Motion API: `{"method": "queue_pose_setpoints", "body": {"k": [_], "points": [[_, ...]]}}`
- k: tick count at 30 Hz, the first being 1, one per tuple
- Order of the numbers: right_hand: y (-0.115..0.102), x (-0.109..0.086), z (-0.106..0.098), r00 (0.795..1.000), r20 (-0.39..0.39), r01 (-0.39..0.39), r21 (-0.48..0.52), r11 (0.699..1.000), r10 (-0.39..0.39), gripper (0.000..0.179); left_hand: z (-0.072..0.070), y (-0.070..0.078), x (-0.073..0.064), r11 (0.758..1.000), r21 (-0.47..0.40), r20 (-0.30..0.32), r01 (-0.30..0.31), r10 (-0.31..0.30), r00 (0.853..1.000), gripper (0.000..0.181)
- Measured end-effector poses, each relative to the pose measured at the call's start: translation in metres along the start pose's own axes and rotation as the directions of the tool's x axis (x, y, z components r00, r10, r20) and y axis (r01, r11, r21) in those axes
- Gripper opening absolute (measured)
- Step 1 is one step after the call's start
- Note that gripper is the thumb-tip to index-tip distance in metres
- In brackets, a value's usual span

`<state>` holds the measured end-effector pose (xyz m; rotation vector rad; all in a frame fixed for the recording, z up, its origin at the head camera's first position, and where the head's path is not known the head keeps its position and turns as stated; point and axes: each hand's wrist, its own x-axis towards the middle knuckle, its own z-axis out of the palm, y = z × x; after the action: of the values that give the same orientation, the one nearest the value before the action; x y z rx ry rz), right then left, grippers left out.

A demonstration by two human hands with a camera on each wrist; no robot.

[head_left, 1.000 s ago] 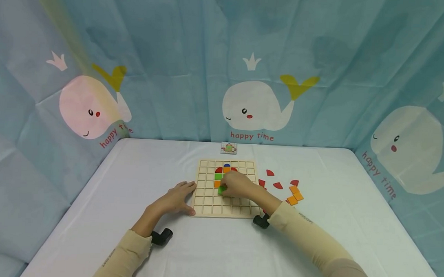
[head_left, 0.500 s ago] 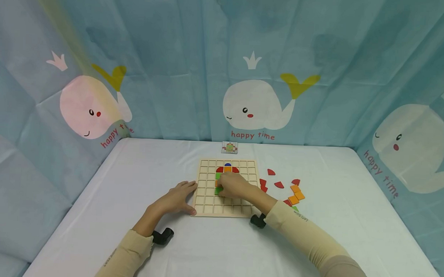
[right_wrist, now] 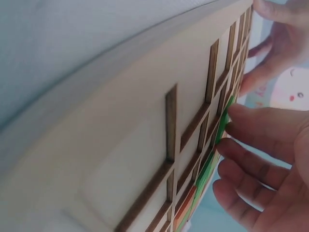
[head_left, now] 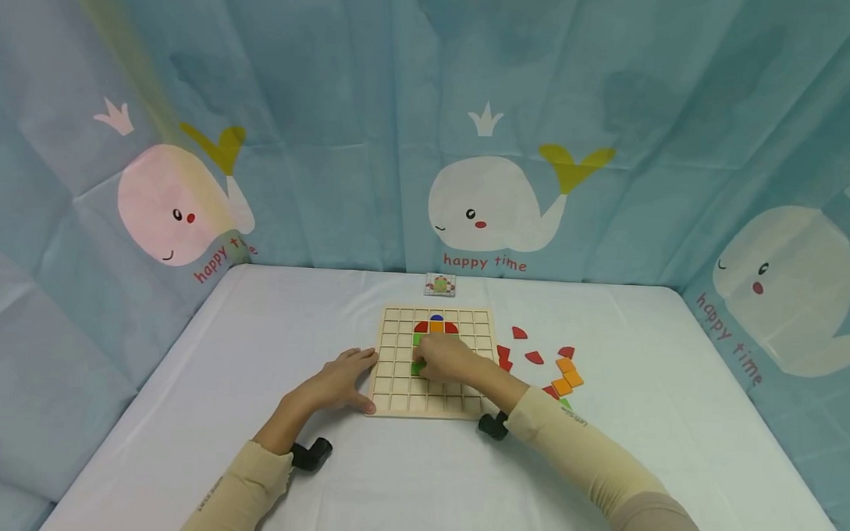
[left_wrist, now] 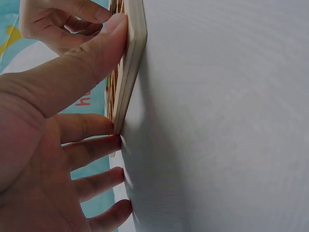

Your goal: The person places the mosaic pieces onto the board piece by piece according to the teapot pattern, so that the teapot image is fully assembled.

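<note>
Head view: upper part filled by a creased light-blue fabric curtain (head_left: 343, 208). Three cartoon whales printed on it: a pinkish-white whale (head_left: 153, 193) at left, a white whale with yellow tail flukes (head_left: 497, 209) at upper centre, a white whale (head_left: 804, 286) cut off by the right edge. Each topped by a white crown (head_left: 485, 121); red "happy time" lettering (head_left: 484, 263) set below. Lower part covered by a white tablecloth (head_left: 389, 483).

The board (head_left: 386, 379) lies on the table (head_left: 417, 484), the card (head_left: 440, 285) beyond it at 12 o'clock, loose pieces (head_left: 563, 387) towards 3. The left hand (head_left: 340, 380) touches its 9 o'clock edge; the right hand (head_left: 450, 358) is over its middle, with set tiles (head_left: 436, 327) towards 12.
</note>
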<state>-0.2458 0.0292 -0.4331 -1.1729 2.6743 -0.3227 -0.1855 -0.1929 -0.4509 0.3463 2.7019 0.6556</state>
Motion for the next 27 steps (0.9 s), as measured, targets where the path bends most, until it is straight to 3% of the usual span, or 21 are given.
{"method": "queue_pose_setpoints", "body": {"k": [10,23,27], "points": [[0.012,-0.015,-0.008,0.999,-0.030,0.014,0.097,0.995,-0.011,0.017,0.001,0.002,-0.001,1.000,0.015,-0.006,-0.012,0.013,1.000,0.095],[0.033,-0.053,-0.030,0.995,-0.093,0.031,0.049,0.998,-0.026,0.017,0.001,0.003,-0.001,1.000,0.024,-0.014,-0.010,0.010,1.000,0.095],[0.045,-0.064,-0.034,0.996,-0.093,-0.009,0.057,0.998,0.014,0.018,0.000,0.003,-0.002,1.000,0.020,-0.011,-0.001,0.001,1.000,0.095]]}}
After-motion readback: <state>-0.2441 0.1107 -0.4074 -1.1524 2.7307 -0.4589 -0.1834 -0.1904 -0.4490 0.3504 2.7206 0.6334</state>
